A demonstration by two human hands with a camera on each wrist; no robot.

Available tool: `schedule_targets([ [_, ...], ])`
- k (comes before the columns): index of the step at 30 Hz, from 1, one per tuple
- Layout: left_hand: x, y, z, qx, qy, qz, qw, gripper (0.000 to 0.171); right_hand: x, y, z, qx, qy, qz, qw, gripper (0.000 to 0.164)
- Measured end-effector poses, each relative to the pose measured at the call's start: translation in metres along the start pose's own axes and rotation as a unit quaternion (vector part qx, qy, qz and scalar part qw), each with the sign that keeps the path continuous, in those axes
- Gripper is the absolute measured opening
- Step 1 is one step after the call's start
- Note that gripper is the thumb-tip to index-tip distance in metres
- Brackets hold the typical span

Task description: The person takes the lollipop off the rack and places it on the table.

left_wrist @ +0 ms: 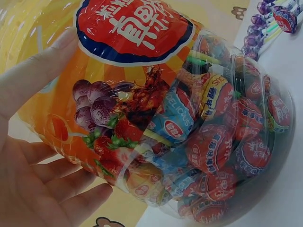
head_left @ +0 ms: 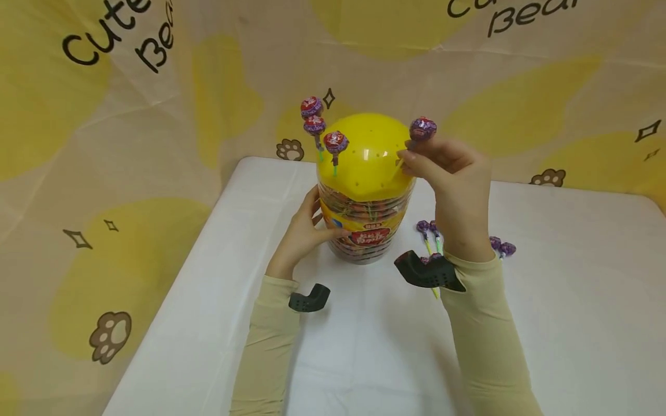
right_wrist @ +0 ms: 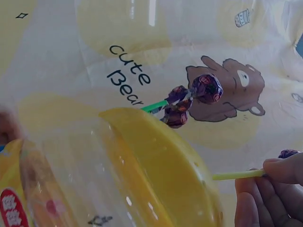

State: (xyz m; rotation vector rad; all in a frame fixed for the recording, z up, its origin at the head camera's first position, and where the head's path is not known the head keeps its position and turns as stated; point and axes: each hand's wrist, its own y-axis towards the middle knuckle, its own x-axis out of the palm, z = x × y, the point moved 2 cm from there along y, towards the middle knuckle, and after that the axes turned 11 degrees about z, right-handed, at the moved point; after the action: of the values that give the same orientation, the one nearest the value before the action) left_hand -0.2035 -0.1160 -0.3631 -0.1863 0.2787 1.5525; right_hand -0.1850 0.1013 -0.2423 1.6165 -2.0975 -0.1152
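Note:
A clear jar (head_left: pixel 364 245) filled with wrapped lollipops stands upright on the table under a domed yellow lid (head_left: pixel 364 138) dotted with small holes. My left hand (head_left: pixel 300 238) grips its left side, thumb across the label (left_wrist: pixel 132 33) and fingers round the far side. Between thumb and fingertips, my right hand (head_left: pixel 458 179) pinches a purple-wrapped lollipop (head_left: pixel 422 129) by its yellow stick (right_wrist: pixel 236 175). The stick's lower end is right at the lid's right side, and the candy points up. Three lollipops (head_left: pixel 335 141) stand on the lid's left side, sticks down.
More purple lollipops (head_left: pixel 423 226) lie on the white table (head_left: pixel 354 358) to the right of the jar, partly hidden by my right wrist. Others (head_left: pixel 507 249) lie beyond that wrist. A patterned yellow cloth (head_left: pixel 520 115) hangs behind the table.

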Motion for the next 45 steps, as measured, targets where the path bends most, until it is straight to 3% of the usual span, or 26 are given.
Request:
schedule_targets([
  [9, -0.004, 0.000, 0.002, 0.004, 0.006, 0.009, 0.9999, 0.103, -0.039, -0.011, 0.012, 0.016, -0.018, 0.003, 1.000, 0.012],
  [15, -0.003, 0.002, 0.001, 0.003, 0.011, 0.008, 0.9999, 0.104, -0.067, -0.016, 0.029, 0.050, -0.048, -0.001, 0.998, 0.011],
  [27, 0.000, 0.003, 0.002, 0.008, 0.000, 0.003, 1.0000, 0.103, -0.116, -0.026, 0.045, 0.108, -0.161, -0.027, 0.981, 0.004],
  [31, 0.000, 0.003, 0.002, 0.003, -0.001, 0.002, 1.0000, 0.104, -0.129, -0.031, 0.052, 0.134, -0.229, -0.056, 0.962, 0.006],
  [37, 0.000, 0.003, 0.001, 0.001, 0.002, 0.003, 1.0000, 0.104, -0.149, -0.033, 0.069, 0.162, -0.355, -0.126, 0.912, 0.025],
  [41, 0.001, 0.003, 0.000, -0.003, 0.002, 0.002, 1.0000, 0.103, -0.162, -0.031, 0.081, 0.200, -0.392, -0.174, 0.881, 0.027],
  [45, 0.001, 0.002, -0.001, -0.010, 0.003, 0.002, 0.9999, 0.103, -0.172, -0.030, 0.091, 0.233, -0.402, -0.198, 0.863, 0.026],
])
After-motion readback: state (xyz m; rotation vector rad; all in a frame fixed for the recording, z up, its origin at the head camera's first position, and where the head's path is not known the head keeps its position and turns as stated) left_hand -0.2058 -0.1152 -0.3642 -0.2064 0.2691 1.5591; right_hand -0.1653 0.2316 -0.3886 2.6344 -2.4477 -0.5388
